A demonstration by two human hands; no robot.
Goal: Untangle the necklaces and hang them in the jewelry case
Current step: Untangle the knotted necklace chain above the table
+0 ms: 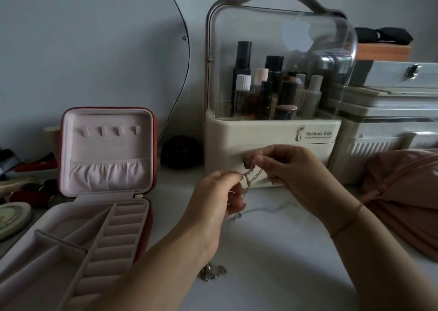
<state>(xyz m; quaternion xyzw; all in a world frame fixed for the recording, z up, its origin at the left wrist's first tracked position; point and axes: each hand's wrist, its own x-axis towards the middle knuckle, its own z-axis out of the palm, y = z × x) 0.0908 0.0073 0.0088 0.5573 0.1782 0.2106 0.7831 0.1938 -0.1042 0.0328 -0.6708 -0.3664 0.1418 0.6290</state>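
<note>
The left hand (219, 193) and right hand (292, 174) are pinched on the tangled necklaces (250, 176), held just above the worktop (272, 251) beside the open jewelry case (107, 148), where what seems a knot could be tightened if the chains are pulled apart hard.
</note>
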